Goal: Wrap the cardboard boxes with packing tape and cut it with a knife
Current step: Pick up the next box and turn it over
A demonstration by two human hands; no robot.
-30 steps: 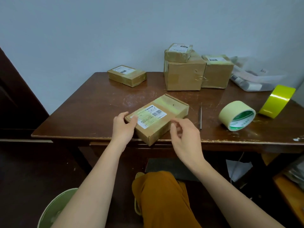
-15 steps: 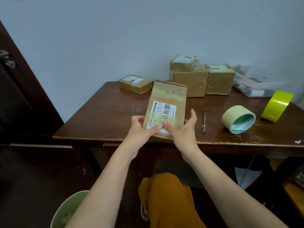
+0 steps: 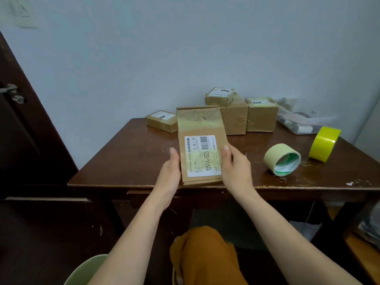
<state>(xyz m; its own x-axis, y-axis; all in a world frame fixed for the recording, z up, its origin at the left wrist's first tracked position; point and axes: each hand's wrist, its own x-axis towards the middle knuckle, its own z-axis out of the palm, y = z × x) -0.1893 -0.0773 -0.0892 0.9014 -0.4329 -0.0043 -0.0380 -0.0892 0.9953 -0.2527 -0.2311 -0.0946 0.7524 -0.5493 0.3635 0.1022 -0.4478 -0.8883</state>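
A flat cardboard box (image 3: 200, 128) with a white shipping label and a pale tape band stands upright on its lower end at the front edge of the brown table (image 3: 127, 161). My left hand (image 3: 170, 171) grips its left side and my right hand (image 3: 236, 169) grips its right side, thumbs at the front edges. A beige tape roll (image 3: 282, 159) with a green core lies to the right, and a yellow tape roll (image 3: 324, 144) stands beyond it. The knife is not clearly visible behind my right hand.
Along the wall lie a flat box (image 3: 162, 120), a larger box (image 3: 235, 120) with a small box (image 3: 219, 96) on top, another box (image 3: 262, 114), and a plastic bag (image 3: 302, 120). A green bin (image 3: 86, 272) sits below left. A dark door is on the left.
The box went from lying flat on the table to standing upright. My hands shifted from its lower end to its two sides.
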